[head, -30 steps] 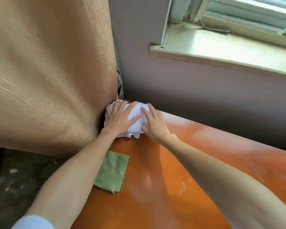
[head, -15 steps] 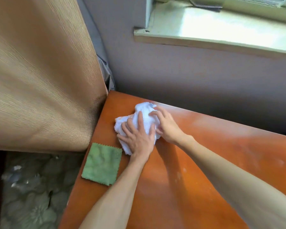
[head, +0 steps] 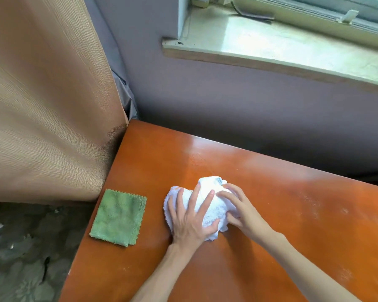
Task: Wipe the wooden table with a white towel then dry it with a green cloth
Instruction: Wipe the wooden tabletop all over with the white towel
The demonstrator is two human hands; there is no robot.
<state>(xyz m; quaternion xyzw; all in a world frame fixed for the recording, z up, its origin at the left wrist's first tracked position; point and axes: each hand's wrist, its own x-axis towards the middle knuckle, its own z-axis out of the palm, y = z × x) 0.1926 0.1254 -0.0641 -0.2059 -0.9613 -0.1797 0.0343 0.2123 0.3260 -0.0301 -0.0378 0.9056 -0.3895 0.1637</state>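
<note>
Your left hand [head: 189,219] lies flat on the white towel [head: 212,205] just below the centre of the frame, fingers spread and fairly straight, the palm covering the towel's lower-left part and the thumb reaching across its lower edge. Your right hand [head: 238,205] comes in from the lower right and rests on the towel's right side, its fingers laid over the top of the bunched cloth and gently bent, the thumb tucked against the towel's right edge. The towel is crumpled into a mound under and between both hands, its upper edge showing above your fingertips.

The towel sits on the wooden table [head: 292,214], an orange-brown top that fills the lower right of the frame. The green cloth [head: 118,216] lies flat at the table's left edge, left of your left hand and apart from it. A tan curtain [head: 42,105] hangs in the upper left, and a window sill [head: 282,44] runs across the upper right.
</note>
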